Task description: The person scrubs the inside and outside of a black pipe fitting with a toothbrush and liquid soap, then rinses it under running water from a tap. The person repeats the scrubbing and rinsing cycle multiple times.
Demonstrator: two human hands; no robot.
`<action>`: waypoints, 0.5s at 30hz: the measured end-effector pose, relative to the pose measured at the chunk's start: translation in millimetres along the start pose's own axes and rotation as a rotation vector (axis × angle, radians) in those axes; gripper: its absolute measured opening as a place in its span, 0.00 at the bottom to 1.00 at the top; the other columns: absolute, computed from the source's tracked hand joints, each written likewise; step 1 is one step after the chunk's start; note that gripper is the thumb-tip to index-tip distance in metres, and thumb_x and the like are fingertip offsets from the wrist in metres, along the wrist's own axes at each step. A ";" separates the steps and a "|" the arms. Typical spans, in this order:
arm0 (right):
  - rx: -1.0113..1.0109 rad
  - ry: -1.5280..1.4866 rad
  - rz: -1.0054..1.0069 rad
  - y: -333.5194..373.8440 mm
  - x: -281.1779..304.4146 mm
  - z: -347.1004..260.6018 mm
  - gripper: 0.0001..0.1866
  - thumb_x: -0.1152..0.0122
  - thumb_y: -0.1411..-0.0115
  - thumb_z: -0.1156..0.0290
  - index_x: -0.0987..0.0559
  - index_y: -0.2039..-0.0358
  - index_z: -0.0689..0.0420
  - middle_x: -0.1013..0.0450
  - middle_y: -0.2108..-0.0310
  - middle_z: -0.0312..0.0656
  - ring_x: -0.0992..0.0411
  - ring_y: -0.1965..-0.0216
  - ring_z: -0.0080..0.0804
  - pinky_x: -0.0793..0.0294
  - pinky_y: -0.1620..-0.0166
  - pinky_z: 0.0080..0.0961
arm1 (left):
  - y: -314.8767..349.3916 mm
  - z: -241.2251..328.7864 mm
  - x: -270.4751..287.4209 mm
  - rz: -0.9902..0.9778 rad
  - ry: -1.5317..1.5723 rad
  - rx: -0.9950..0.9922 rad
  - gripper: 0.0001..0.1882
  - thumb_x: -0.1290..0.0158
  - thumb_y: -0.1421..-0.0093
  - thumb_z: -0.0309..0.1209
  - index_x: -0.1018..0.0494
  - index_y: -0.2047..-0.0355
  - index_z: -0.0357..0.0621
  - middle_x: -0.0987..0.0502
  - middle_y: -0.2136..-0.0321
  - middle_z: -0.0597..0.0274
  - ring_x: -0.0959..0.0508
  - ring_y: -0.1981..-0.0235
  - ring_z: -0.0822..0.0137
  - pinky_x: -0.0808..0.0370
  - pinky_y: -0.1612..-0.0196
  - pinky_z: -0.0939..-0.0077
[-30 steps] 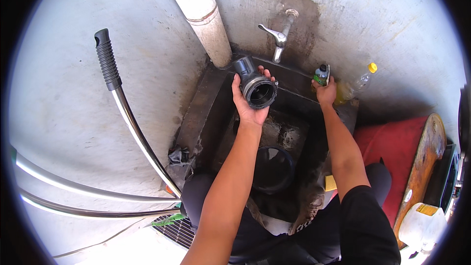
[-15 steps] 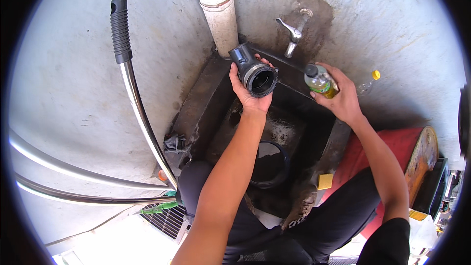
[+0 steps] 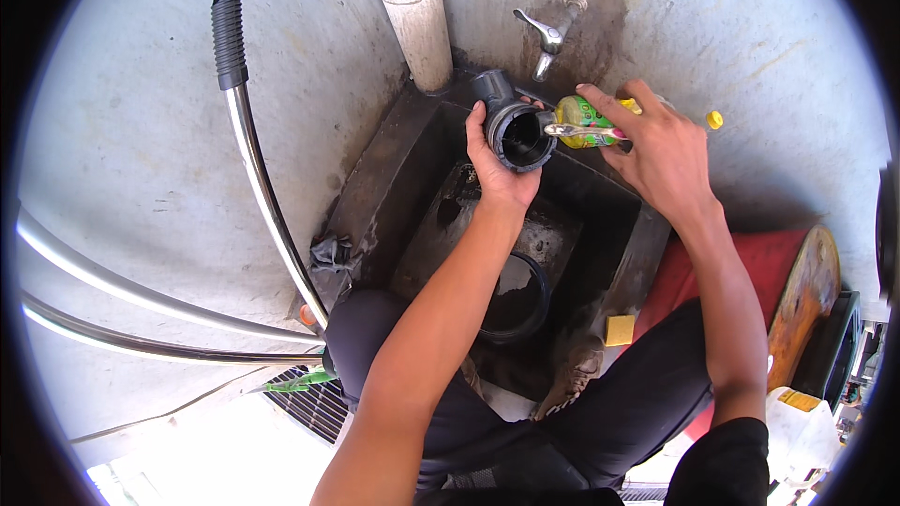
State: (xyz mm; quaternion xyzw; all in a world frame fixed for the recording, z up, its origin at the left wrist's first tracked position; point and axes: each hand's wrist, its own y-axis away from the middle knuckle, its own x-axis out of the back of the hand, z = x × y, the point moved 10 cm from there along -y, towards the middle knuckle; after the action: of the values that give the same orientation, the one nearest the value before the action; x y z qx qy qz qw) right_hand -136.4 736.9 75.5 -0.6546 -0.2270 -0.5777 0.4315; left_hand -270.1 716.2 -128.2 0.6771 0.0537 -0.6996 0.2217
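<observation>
Washing corner: stained pale walls rise behind a dark concrete trough.
Black pipe fitting: held up over the back of the trough; its long axis slants from the narrower stub at upper left to the wide mouth at lower right, the opening turned toward the viewer.
Left hand: closed around the fitting from below, thumb along its left side, fingertips showing behind it.
Green-labelled bottle: just right of the fitting, tipped nearly flat — its long axis runs left to right, yellow liquid toward the left end, that end at the mouth's right rim.
Toothbrush-like tool: alongside the bottle on the viewer's side, its pale left tip just beside the mouth.
Right hand: wrapped around bottle and tool together, right of the fitting; the left hand is the nearer one, being on it.
Below: a round black basin in the trough, partly covered by the left forearm.
Around: chrome tap above, yellow sponge at the right rim, red drum beyond.
Hard to make out: the bottle's cap — on or off, I cannot tell; whether bottle or tool touches the fitting; the tool's bristles; and the object under the yellow cap, mostly behind the right hand.
</observation>
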 end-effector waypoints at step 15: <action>0.073 0.186 0.143 6.6 16.2 -12.3 0.32 0.30 0.47 0.73 0.18 0.41 0.35 0.26 0.52 0.32 0.20 0.66 0.36 0.15 0.63 0.34 | -5.3 9.3 -18.8 -0.132 -0.009 0.008 0.31 0.50 0.28 0.56 0.24 0.49 0.36 0.19 0.55 0.51 0.19 0.51 0.52 0.21 0.41 0.56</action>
State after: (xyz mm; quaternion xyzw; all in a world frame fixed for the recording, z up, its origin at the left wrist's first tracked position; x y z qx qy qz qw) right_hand -134.3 720.0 88.5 -0.5966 -0.1596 -0.5952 0.5141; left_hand -281.1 721.9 -110.5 0.6698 0.0942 -0.7161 0.1726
